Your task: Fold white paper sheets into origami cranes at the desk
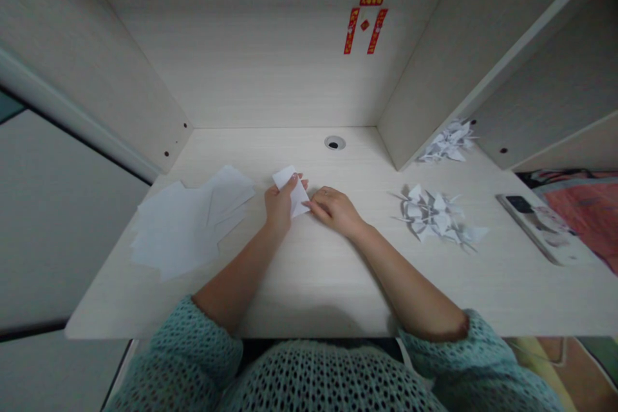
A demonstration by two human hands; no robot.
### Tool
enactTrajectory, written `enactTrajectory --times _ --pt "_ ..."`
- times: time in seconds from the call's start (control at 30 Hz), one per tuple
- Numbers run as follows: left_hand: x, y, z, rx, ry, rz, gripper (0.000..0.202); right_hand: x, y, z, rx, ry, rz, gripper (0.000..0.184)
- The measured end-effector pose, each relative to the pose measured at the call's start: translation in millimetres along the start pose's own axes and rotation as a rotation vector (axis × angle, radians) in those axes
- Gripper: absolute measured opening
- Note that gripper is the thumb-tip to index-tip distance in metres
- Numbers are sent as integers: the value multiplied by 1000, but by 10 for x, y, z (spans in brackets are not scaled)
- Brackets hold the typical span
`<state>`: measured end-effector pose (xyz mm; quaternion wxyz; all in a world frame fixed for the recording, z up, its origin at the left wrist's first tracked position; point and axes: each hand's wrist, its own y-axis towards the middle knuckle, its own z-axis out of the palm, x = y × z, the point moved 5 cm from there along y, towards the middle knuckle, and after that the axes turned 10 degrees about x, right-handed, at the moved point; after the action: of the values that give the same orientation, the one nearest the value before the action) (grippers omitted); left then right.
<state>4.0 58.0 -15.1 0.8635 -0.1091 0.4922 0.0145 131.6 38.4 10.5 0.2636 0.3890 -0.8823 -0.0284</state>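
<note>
A small folded sheet of white paper (pixel 300 196) is held between my hands, above the middle of the desk. My left hand (pixel 280 201) grips it from the left, thumb lying over its upper part. With thumb and index finger, my right hand (pixel 334 207) pinches the paper's lower right corner; its other fingers are curled in. To the left lies a loose spread of white paper sheets (pixel 174 232), some overlapping. On the right, a cluster of folded white paper cranes (pixel 434 214) rests on the desk.
A second pile of paper cranes (pixel 449 141) sits behind the upright divider (pixel 429 71). Farther right lies a phone (pixel 545 228) beside a red cloth (pixel 586 212). A round cable hole (pixel 335 143) is set near the desk's back panel. The desk (pixel 318 296) ends close to my body.
</note>
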Motion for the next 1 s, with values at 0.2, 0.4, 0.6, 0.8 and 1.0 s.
enactTrajectory --times 0.2,0.4,0.6,0.8,1.0 --pt "-97 90 -115 -130 -82 104 18 -7 -27 30 -89 23 57 34" --pt "27 42 9 48 -28 -8 26 14 -109 -97 -428 152 139 20" --pt "85 -11 72 126 -34 -88 33 95 -87 -51 -359 76 76 34" --pt "163 -17 147 260 -8 -71 34 -11 -95 -9 -378 46 169 45" --pt "90 -13 195 434 119 -149 38 -146 -83 14 -417 225 244 33"
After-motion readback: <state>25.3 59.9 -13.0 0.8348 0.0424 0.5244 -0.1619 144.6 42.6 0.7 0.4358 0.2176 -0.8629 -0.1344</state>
